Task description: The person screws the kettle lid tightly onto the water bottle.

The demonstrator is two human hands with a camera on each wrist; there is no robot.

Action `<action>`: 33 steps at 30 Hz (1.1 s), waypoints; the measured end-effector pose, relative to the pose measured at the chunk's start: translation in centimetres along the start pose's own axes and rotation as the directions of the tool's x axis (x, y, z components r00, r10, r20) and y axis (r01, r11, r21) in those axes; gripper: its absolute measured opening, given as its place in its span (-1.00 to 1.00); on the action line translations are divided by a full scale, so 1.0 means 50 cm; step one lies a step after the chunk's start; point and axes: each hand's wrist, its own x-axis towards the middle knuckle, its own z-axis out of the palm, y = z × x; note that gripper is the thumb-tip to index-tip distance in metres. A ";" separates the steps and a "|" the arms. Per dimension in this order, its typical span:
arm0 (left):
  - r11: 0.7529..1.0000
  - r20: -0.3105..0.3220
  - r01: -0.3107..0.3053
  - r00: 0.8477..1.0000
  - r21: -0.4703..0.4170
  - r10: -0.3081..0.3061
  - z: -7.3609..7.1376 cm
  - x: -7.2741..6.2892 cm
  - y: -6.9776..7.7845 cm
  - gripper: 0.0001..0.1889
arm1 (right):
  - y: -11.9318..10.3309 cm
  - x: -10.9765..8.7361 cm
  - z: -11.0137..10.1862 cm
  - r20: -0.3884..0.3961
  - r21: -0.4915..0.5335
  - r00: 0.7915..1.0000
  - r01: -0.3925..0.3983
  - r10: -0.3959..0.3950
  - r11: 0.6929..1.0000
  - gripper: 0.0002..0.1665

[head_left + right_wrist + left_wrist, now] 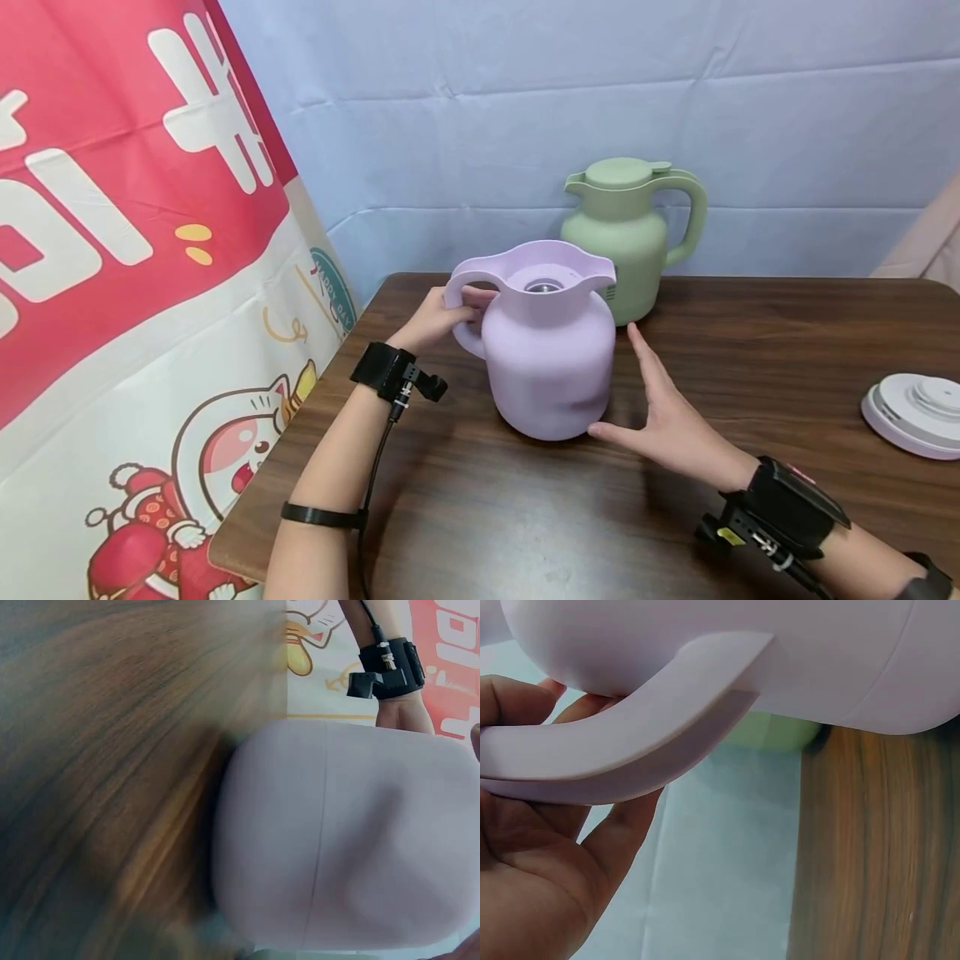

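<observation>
A lilac thermos jug (551, 362) stands on the table without a lid, its spout toward the right and its inner neck showing. My left hand (435, 323) grips the jug's handle (630, 742), with the fingers bent around it in the left wrist view. On the other side of the jug, my right hand (667, 425) is spread, thumb and fingers apart. Its thumb tip is by the jug's lower wall; whether it touches I cannot tell. The jug's smooth side (352, 840) fills much of the right wrist view.
Behind the lilac jug stands a green thermos jug (622, 225) with its lid on, partly hidden. A round white and lilac lid (915, 412) lies at the right of the wooden table (780, 333). Pale blue cloth hangs behind; a printed banner (225, 292) hangs at left.
</observation>
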 end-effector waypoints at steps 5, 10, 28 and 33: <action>1.000 0.037 -0.008 0.999 -0.021 0.009 0.025 -0.001 0.010 -0.68 | -0.007 -0.010 -0.010 -0.049 0.018 0.999 0.024 -0.023 1.000 0.41; 0.999 0.057 0.010 0.998 -0.039 -0.007 0.047 -0.005 0.023 -0.67 | -0.009 -0.020 -0.018 -0.091 0.007 0.995 0.040 -0.039 0.999 0.43; 0.991 0.115 -0.043 0.992 -0.129 0.058 0.128 -0.009 0.005 -0.70 | -0.003 -0.070 -0.041 -0.193 -0.013 0.978 0.083 -0.084 0.996 0.53; 0.994 0.131 -0.054 0.989 -0.099 0.067 0.142 -0.018 0.012 -0.70 | 0.001 -0.086 -0.044 -0.188 -0.019 0.978 0.085 -0.087 0.996 0.55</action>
